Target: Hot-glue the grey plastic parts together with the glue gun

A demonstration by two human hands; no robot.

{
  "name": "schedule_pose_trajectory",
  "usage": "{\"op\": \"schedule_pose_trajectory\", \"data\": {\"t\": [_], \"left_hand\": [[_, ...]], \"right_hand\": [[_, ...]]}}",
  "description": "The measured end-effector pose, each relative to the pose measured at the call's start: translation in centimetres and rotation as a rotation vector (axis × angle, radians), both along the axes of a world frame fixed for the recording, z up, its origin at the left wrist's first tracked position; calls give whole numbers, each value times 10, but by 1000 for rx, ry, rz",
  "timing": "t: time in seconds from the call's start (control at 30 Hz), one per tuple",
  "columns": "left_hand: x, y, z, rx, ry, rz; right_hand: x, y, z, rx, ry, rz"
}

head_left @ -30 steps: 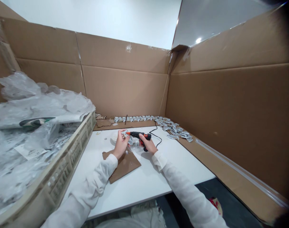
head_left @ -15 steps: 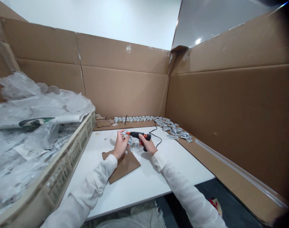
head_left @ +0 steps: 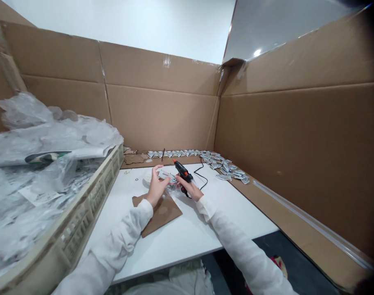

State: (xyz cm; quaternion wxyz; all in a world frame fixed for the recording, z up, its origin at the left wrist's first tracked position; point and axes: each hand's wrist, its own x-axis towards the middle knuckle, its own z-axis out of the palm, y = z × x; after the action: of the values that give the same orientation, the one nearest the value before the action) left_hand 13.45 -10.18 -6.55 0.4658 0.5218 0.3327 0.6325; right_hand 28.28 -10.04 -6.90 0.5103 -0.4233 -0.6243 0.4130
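Over the middle of the white table, my left hand (head_left: 156,187) grips a small pale flat piece (head_left: 166,175) between thumb and fingers. My right hand (head_left: 190,187) is closed round a black glue gun (head_left: 183,171), its orange tip pointing up and away to the left. The fingertips of my right hand reach the right end of the pale piece. Below and behind the hands lies some clear plastic, partly hidden. A brown cardboard sheet (head_left: 162,215) lies on the table under my left wrist.
A beige crate (head_left: 91,209) full of plastic-wrapped pieces stands at the left. Similar pieces (head_left: 174,154) line the back edge, with a loose pile (head_left: 226,167) at the back right. A black cord (head_left: 202,177) runs behind the gun. Cardboard walls (head_left: 159,114) enclose the table (head_left: 236,209).
The glue gun has swung from pointing left at the piece to pointing up and away. The pale piece now lies more level, stretching between both hands.
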Motion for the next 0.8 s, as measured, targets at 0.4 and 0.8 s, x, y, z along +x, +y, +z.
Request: {"op": "schedule_pose_trajectory", "data": {"t": [0.4,0.8], "left_hand": [[2,-1,-1,-251,49,-92],[0,-4,5,-623,-171,-535]], "right_hand": [[4,2,7,44,69,-50],[9,18,-11,19,119,-48]]}}
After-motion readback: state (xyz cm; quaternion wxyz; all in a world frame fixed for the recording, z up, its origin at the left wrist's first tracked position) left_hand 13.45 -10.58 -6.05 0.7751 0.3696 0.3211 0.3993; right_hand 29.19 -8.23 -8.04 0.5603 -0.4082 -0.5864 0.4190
